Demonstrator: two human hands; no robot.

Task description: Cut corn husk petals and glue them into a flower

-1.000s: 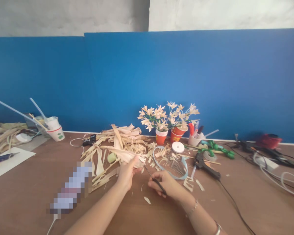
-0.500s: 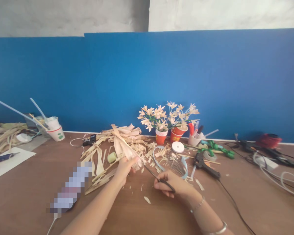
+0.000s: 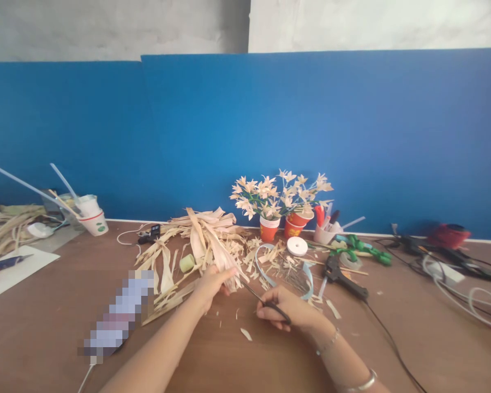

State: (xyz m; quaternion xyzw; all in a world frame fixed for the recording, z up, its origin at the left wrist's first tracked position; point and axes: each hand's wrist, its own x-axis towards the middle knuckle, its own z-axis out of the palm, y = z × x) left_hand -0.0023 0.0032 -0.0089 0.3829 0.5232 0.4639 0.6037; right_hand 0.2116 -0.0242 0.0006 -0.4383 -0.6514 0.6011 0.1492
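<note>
Between the thumb and fingers of my left hand is a pale dried corn husk, its length running up and away over the husk pile. My right hand is closed round the dark handles of a pair of scissors. Their blades point up and left, with the tips at the husk's right edge near my left fingers. Whether the blades are parted I cannot tell. A heap of dried husks lies just beyond and left of my left hand. Small cut scraps are scattered on the table below.
Pale flowers stand in red paper cups at the back. A white ribbon spool, a black glue gun with its cord, and green tape lie to the right. A blurred-out object is at front left.
My left hand has shifted slightly, and the husk's held end has swung a little toward the right. My right hand with the scissors has hardly moved.
</note>
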